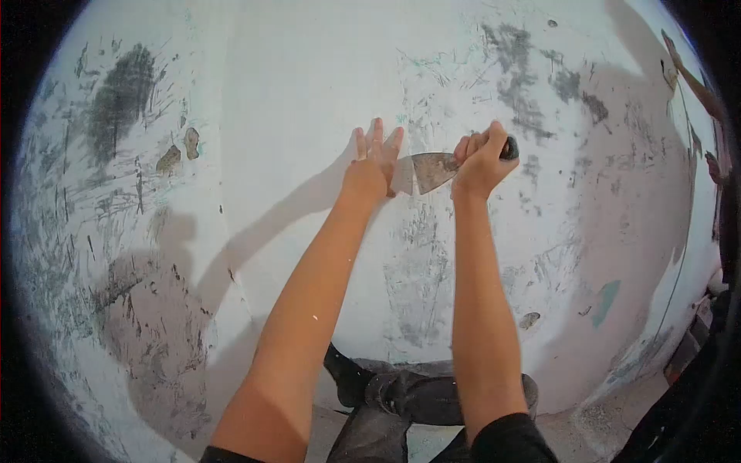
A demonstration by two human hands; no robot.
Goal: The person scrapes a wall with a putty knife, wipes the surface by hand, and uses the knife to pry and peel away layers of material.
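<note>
My right hand [480, 163] is closed round the dark handle of a putty knife [434, 170]. The knife's worn, stained blade points left, its wide edge at the wall [309, 85]. Just left of the blade, my left hand [372, 166] lies against the wall with its fingers spread and holds nothing. The wall is white and smooth around my left hand. Near the blade and below it, the surface is scraped and grey.
Dark scuffed patches [123, 100] and small chipped holes [191, 143] mark the wall at left. A greenish patch [607, 303] shows low on the right. My bent legs [417, 397] are below. Another person's arm [695, 85] reaches to the wall at far right.
</note>
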